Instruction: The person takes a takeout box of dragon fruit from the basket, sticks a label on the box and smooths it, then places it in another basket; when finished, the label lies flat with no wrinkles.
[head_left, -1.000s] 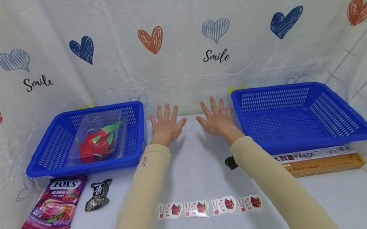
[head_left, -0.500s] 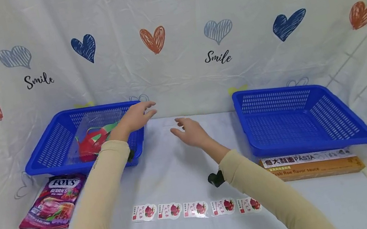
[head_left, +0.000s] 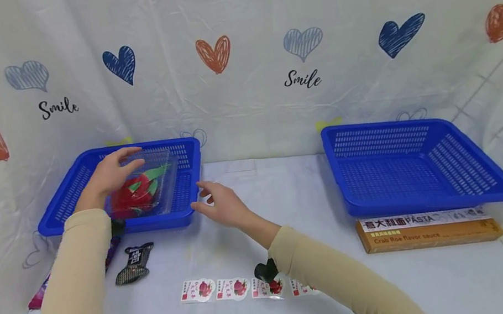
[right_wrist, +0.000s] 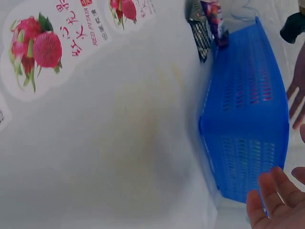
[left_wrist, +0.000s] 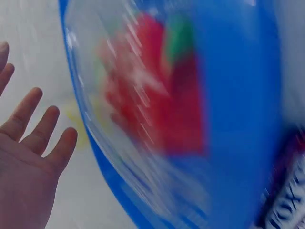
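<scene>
A red dragon fruit (head_left: 134,193) with green scales lies in a clear plastic box (head_left: 167,188) inside the left blue basket (head_left: 118,229). My left hand (head_left: 110,173) hovers over this basket at the box's left part, fingers spread and gently bent, holding nothing. In the left wrist view the fruit looks blurred behind shiny plastic, and the fingers (left_wrist: 40,125) are apart from it. Just off the basket's right rim is my right hand (head_left: 223,205), its fingers loosely curved and nothing in them. The right wrist view has its fingertips (right_wrist: 267,183) overlapping the basket's corner.
A right blue basket (head_left: 433,202) stands behind a pasta box (head_left: 431,232). Dragon fruit stickers (head_left: 197,290) lie in a row near the front. A small black packet (head_left: 135,263) and a purple candy bag (head_left: 112,253), partly behind my left sleeve, lie before the left basket.
Both hands have moved left from the middle of the table. The left hand has passed over the left basket, and the right hand has come close to its right rim.
</scene>
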`<action>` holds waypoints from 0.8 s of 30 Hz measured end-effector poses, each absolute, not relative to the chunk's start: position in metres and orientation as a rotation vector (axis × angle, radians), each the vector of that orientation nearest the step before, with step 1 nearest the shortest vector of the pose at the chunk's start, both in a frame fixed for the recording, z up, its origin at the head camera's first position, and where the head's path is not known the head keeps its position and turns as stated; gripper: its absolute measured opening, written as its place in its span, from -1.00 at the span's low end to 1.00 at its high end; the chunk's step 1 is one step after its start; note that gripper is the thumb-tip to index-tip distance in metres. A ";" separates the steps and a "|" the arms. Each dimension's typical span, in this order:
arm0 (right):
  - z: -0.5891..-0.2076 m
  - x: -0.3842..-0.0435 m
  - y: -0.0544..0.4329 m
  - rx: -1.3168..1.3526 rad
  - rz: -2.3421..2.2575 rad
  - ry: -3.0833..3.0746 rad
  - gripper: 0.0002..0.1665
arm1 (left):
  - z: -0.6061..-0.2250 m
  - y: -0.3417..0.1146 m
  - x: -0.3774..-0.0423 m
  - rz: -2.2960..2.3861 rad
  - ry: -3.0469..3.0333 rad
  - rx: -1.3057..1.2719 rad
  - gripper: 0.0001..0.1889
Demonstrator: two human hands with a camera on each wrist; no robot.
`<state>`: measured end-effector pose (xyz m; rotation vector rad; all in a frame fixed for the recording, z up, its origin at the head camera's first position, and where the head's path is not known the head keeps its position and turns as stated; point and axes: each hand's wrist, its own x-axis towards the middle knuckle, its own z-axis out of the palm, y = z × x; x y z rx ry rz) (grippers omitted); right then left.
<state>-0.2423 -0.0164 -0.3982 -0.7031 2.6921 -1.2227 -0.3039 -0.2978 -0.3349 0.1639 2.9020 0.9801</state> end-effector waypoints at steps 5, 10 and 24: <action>-0.404 -0.241 -0.022 -0.676 -1.219 2.677 -0.28 | -0.343 -0.334 -0.293 0.947 2.916 0.064 -0.30; -0.406 -0.242 -0.025 -0.652 -1.217 2.676 -0.32 | -0.351 -0.355 -0.280 0.928 2.872 -0.021 -0.26; -0.410 -0.243 -0.026 -0.565 -1.310 2.619 -0.34 | -0.370 -0.362 -0.272 1.096 2.665 -0.067 -0.33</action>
